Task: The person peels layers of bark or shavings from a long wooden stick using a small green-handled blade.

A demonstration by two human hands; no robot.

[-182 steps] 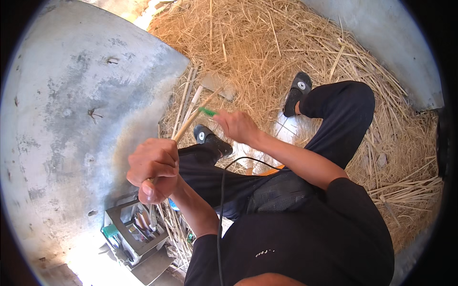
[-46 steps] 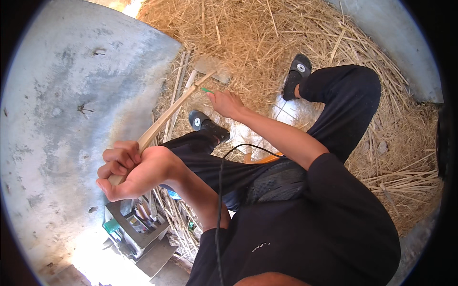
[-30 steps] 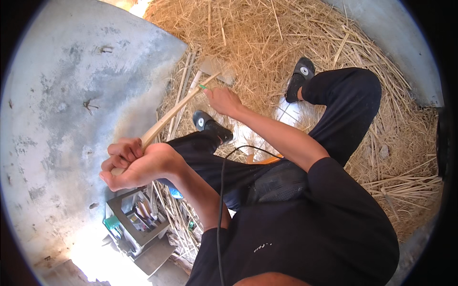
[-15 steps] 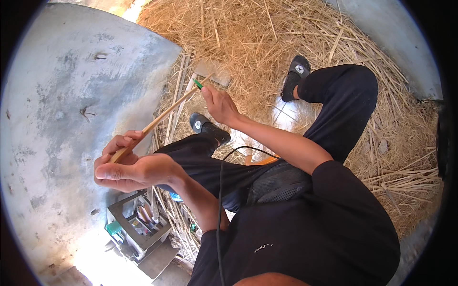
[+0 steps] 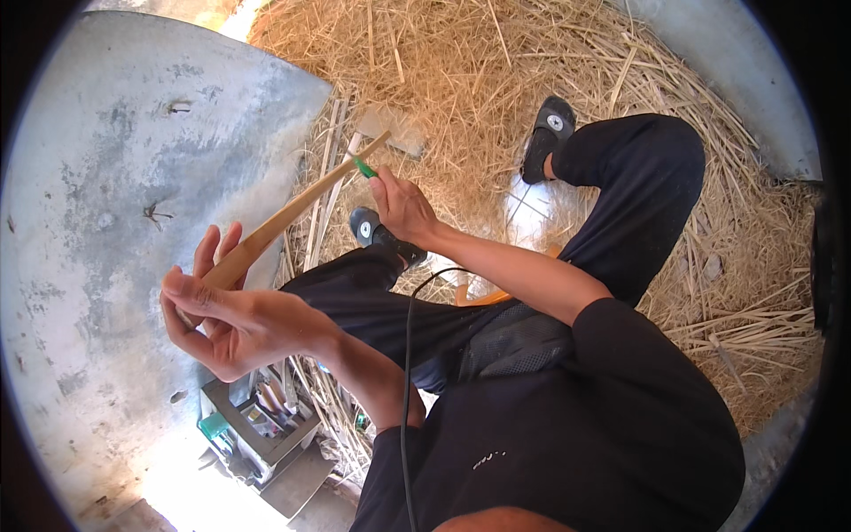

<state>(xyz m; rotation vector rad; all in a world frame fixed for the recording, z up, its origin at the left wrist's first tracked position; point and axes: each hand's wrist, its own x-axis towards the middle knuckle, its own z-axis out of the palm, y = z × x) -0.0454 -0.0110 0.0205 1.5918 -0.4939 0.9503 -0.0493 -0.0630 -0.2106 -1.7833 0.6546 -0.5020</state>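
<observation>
My left hand (image 5: 235, 324) pinches the near end of a flat, tapering bamboo strip (image 5: 297, 208) between thumb and fingers. The strip slants up and away to the right, its far end near my right hand (image 5: 406, 208). That hand is closed around a small green-handled tool (image 5: 364, 168), whose thin tip meets the strip close to its far end. Most of the handle is hidden in my grip, and the tip is too small to make out as a blade.
Straw and shavings (image 5: 443, 71) cover the floor around my shoes. A pale, stained wall (image 5: 115, 177) rises on the left. Below my left forearm stands an open box (image 5: 257, 434) of small items. A black cable (image 5: 409, 381) hangs down my front.
My left hand has shifted slightly left and down, and some of its fingers have lifted. The strip has turned to show its broader face. My right hand with the green tool has moved slightly down.
</observation>
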